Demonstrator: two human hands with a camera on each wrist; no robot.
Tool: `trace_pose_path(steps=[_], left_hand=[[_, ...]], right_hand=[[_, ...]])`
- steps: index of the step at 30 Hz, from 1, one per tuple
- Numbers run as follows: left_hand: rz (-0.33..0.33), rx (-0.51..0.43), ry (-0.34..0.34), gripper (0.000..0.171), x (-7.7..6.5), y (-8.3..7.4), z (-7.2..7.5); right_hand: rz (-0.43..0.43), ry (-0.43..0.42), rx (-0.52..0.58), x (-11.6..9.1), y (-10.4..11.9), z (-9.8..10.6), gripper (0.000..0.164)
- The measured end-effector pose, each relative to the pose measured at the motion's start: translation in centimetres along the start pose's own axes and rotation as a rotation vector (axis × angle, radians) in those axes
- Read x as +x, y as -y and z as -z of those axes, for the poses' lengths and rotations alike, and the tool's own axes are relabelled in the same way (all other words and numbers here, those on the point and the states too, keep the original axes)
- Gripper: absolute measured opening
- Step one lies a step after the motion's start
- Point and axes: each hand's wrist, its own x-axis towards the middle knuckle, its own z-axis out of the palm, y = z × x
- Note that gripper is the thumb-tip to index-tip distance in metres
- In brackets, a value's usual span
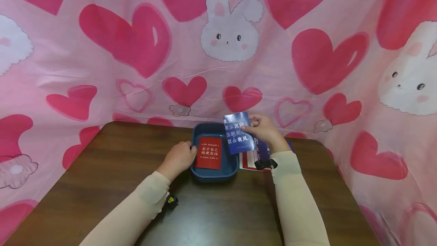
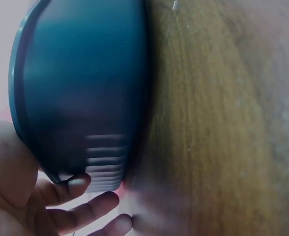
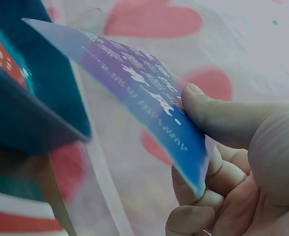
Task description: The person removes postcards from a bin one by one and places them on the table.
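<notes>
A blue plastic bin (image 1: 215, 176) stands on the table, with a red card (image 1: 208, 162) bearing white print lying inside it. My left hand (image 1: 178, 158) grips the bin's left rim, and in the left wrist view its fingers (image 2: 93, 214) curl at the bin's slotted end. A blue-purple card (image 1: 239, 141) with white lettering is pinched between the thumb and fingers of my right hand (image 1: 268, 130). That card is tilted above the bin's right side, slightly bent in the right wrist view.
Right of the bin, partly beneath my right arm, lie a red-and-white card (image 1: 248, 161) and a purple card (image 1: 262, 150). The brown wooden table (image 1: 102, 185) reaches back to a pink cloth (image 1: 191, 67) patterned with hearts and rabbits.
</notes>
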Motion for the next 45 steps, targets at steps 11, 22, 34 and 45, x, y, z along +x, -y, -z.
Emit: trace_pose_path(steps=[11, 22, 34, 45], left_hand=[[0.006, -0.015, 0.011, 0.051, -0.1, 0.1, 0.3], [-0.003, -0.015, 0.011, 0.051, -0.1, -0.1, 0.4], [-0.013, 0.006, 0.006, 0.051, -0.2, -0.2, 0.2], [-0.007, -0.003, 0.013, 0.050, -0.1, -0.1, 0.0]], right_hand=[[-0.061, -0.056, 0.013, -2.1, -1.4, 6.2, 0.067], [-0.218, -0.098, -0.099, -4.3, -6.6, 12.5, 0.086], [-0.391, -0.033, -0.049, -5.0, -11.6, 14.0, 0.081], [-0.457, -0.037, -0.115, -4.5, -12.9, 13.4, 0.091]])
